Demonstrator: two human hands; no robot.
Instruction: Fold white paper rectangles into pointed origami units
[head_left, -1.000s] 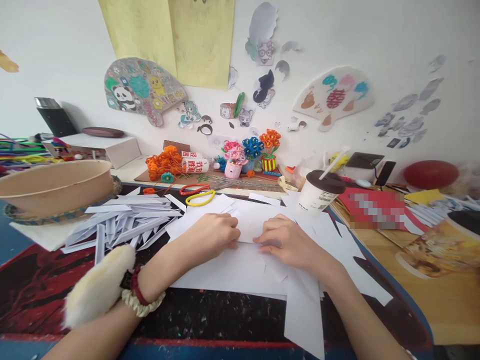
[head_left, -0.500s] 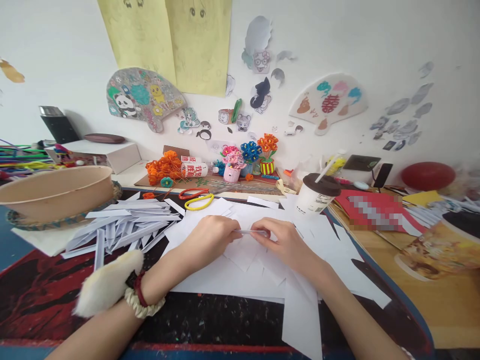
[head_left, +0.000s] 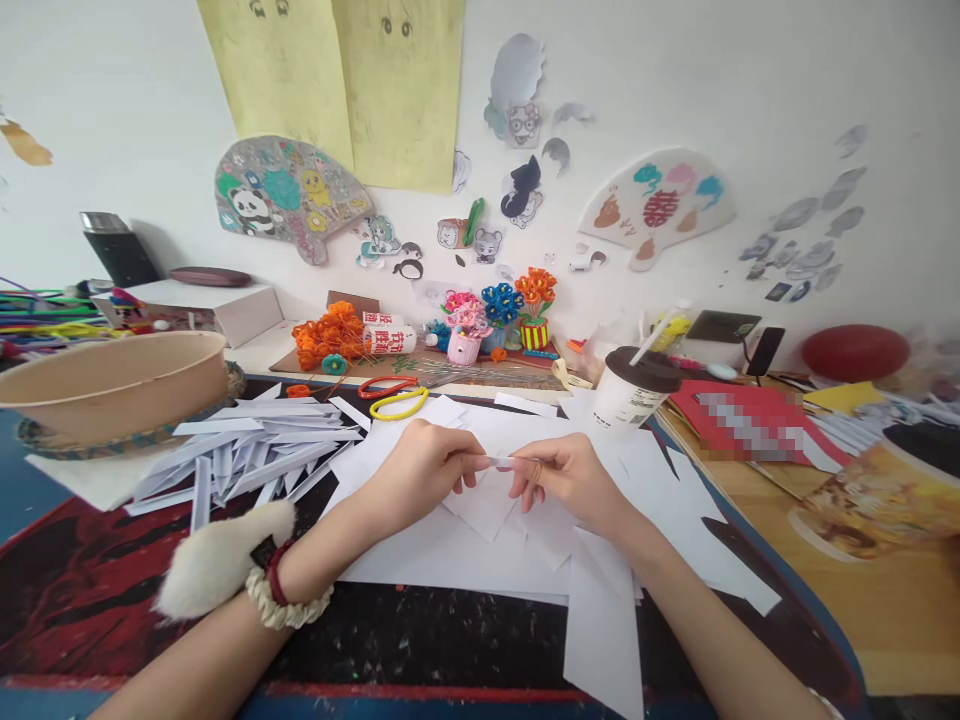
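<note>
Between my two hands runs a narrow folded strip of white paper (head_left: 499,462), pinched at each end. My left hand (head_left: 431,470) grips its left end between thumb and fingers. Its right end is in the thumb and index finger of my right hand (head_left: 559,475), whose other fingers curl below. Only a short middle stretch of the strip shows. Under both hands lie loose white paper sheets (head_left: 450,555) and cut pieces. To the left is a heap of folded white paper strips (head_left: 247,450).
Scissors with red and yellow handles (head_left: 397,400) lie behind the sheets. A lidded paper cup (head_left: 634,390) stands right of them, a beige basin (head_left: 112,380) at left. Pipe-cleaner flowers (head_left: 465,320) line the back. A patterned paper bucket (head_left: 877,500) lies tilted at right.
My fingers have shifted on the strip: the right hand's fingers now curl beneath it, and my hands are a little closer together, leaving less of the strip showing.
</note>
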